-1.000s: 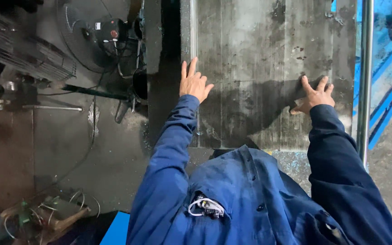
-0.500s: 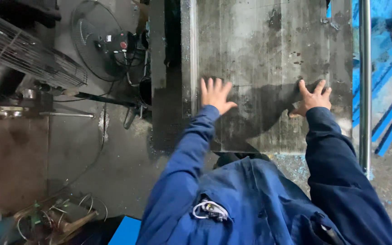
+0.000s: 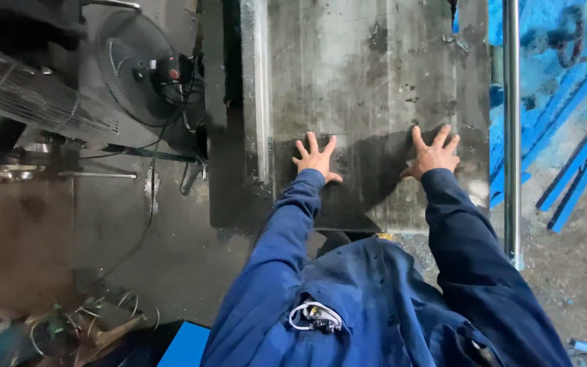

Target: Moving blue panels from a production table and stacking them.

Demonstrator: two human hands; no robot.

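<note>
A large grey metal plate (image 3: 361,81) lies flat in front of me, stained and scratched. My left hand (image 3: 315,158) rests palm down on its near left part, fingers spread. My right hand (image 3: 433,152) presses flat on the near right part, fingers apart too. Both arms are in dark blue sleeves. Neither hand holds anything. My shadow falls across the plate between the hands.
A standing fan (image 3: 140,68) and a wire cage (image 3: 32,95) are on the floor at left, with cables. A steel rod (image 3: 511,129) runs along the plate's right side. Blue metal bars (image 3: 568,180) lie at right. Wire scraps (image 3: 76,326) sit at bottom left.
My left hand has moved right from the plate's left edge and now lies flat on its surface. The right hand has stayed in place.
</note>
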